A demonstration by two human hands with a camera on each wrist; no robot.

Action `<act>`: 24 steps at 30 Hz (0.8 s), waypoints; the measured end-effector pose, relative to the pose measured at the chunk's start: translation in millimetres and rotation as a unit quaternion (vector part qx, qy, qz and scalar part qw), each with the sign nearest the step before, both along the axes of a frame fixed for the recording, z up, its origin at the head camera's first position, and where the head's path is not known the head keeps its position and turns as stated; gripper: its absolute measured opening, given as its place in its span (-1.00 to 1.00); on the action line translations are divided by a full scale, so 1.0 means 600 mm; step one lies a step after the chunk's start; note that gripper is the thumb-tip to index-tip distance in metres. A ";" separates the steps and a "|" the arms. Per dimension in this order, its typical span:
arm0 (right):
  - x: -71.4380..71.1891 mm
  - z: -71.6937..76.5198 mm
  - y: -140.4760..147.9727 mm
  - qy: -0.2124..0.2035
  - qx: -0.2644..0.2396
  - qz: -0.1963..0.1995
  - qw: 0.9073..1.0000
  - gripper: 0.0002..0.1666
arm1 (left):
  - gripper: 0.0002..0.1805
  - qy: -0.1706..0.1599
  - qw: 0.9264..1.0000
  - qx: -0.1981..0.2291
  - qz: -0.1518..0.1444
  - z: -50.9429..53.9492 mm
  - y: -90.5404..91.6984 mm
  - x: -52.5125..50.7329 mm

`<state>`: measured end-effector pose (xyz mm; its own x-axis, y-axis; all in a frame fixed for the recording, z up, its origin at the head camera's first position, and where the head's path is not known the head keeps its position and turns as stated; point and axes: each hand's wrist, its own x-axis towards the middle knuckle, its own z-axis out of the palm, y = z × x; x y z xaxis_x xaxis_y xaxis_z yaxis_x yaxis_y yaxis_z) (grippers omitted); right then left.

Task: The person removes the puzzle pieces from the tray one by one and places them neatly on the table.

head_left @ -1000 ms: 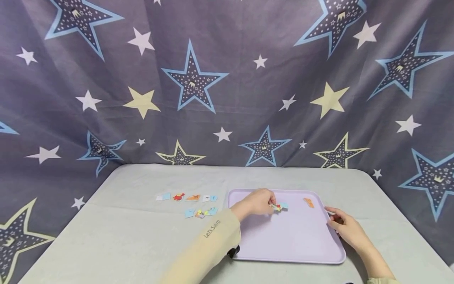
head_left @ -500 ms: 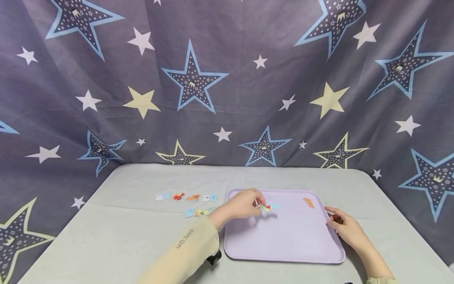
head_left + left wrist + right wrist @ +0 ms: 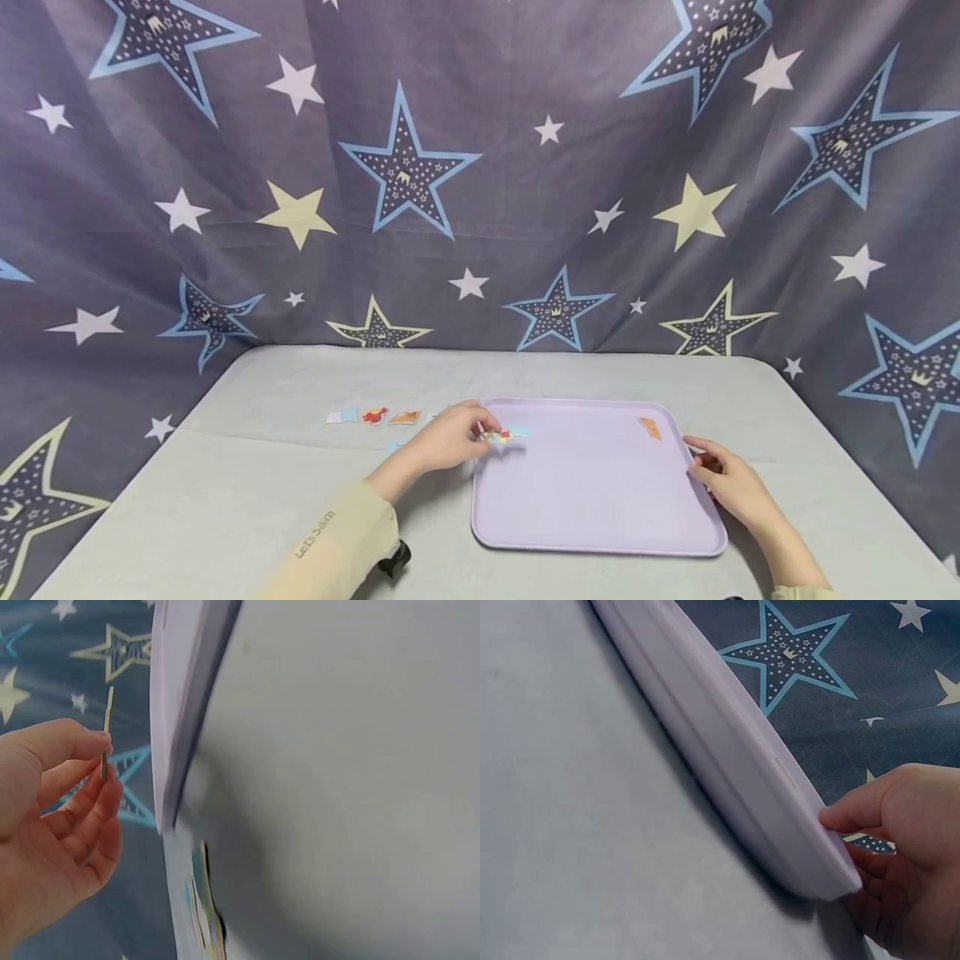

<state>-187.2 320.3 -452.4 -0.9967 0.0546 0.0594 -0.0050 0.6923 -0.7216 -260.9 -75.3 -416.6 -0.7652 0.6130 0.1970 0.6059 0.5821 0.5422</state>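
Observation:
My left hand [image 3: 452, 435] pinches a flat strip of colourful puzzle pieces [image 3: 516, 432] between thumb and fingers, above the left rim of a lilac tray [image 3: 600, 496]. Seen edge-on in the left wrist view, the strip [image 3: 108, 720] looks thin. At the tray's right side, my right hand [image 3: 738, 485] grips the rim; its thumb lies on the edge in the right wrist view. An orange puzzle piece [image 3: 650, 427] lies in the tray's far right corner.
Left of the tray, a row on the table holds a white-and-blue piece [image 3: 342, 415], a red piece [image 3: 374, 415] and an orange piece [image 3: 405, 417]. My left hand and forearm mostly hide other pieces nearby. A star-patterned curtain [image 3: 510, 208] hangs behind the table.
My left hand has moved left from over the middle of the tray to its left rim, carrying the puzzle strip. My right hand stays at the tray's right edge.

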 end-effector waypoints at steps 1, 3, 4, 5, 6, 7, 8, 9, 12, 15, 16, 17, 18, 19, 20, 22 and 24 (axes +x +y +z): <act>0.000 0.000 0.000 -0.001 0.000 0.000 1.000 -0.49 | -0.75 0.000 1.000 0.004 0.003 -0.001 -0.010 0.000; 0.001 0.000 0.001 0.000 -0.001 0.002 1.000 -0.49 | -0.76 -0.004 1.000 0.015 0.010 -0.002 -0.029 0.001; 0.001 0.000 0.001 0.000 -0.002 0.001 1.000 -0.50 | -0.76 -0.006 1.000 0.019 0.014 -0.003 -0.039 0.000; 0.002 0.001 0.000 0.000 -0.003 0.000 1.000 -0.50 | -0.76 -0.010 1.000 0.021 0.021 -0.003 -0.048 0.000; 0.002 0.001 0.000 0.002 -0.003 -0.001 1.000 -0.50 | -0.75 -0.013 0.999 0.023 0.026 -0.003 -0.057 0.000; 0.002 0.002 0.000 0.002 -0.003 -0.001 1.000 -0.50 | -0.75 -0.017 0.999 0.025 0.030 -0.003 -0.066 0.000; 0.001 0.002 -0.001 0.002 -0.003 -0.001 1.000 -0.49 | -0.75 -0.020 0.999 0.026 0.035 -0.004 -0.075 0.001; 0.001 0.002 -0.001 0.001 -0.003 -0.002 1.000 -0.49 | -0.75 -0.022 0.999 0.024 0.041 -0.004 -0.084 0.001; -0.001 0.004 -0.002 -0.002 -0.001 0.000 1.000 -0.49 | -0.75 -0.027 0.998 0.018 0.058 -0.006 -0.112 0.006; -0.001 0.004 -0.002 -0.006 -0.001 -0.001 1.000 -0.49 | -0.75 -0.021 0.997 0.015 0.068 -0.010 -0.138 0.008; -0.001 0.005 -0.002 -0.007 -0.001 -0.002 1.000 -0.49 | -0.76 -0.021 0.997 0.013 0.072 -0.010 -0.145 0.010; -0.001 0.005 -0.001 -0.008 -0.001 -0.002 1.000 -0.49 | -0.75 -0.020 0.997 0.012 0.076 -0.011 -0.153 0.011; -0.001 0.005 -0.001 -0.009 0.000 -0.003 1.000 -0.49 | -0.75 -0.021 0.996 0.010 0.081 -0.011 -0.160 0.012; 0.000 0.005 -0.001 -0.010 0.000 -0.003 1.000 -0.49 | -0.75 -0.020 0.996 0.010 0.085 -0.011 -0.167 0.013; 0.000 0.005 0.000 -0.009 0.000 -0.003 1.000 -0.49 | -0.75 -0.022 0.995 0.009 0.094 -0.010 -0.174 0.015; 0.000 0.004 0.000 -0.007 0.000 -0.003 1.000 -0.49 | -0.75 -0.030 0.994 0.008 0.108 -0.010 -0.189 0.021; -0.001 0.002 0.001 -0.005 -0.001 -0.003 1.000 -0.49 | -0.76 -0.030 0.993 0.005 0.114 -0.013 -0.205 0.025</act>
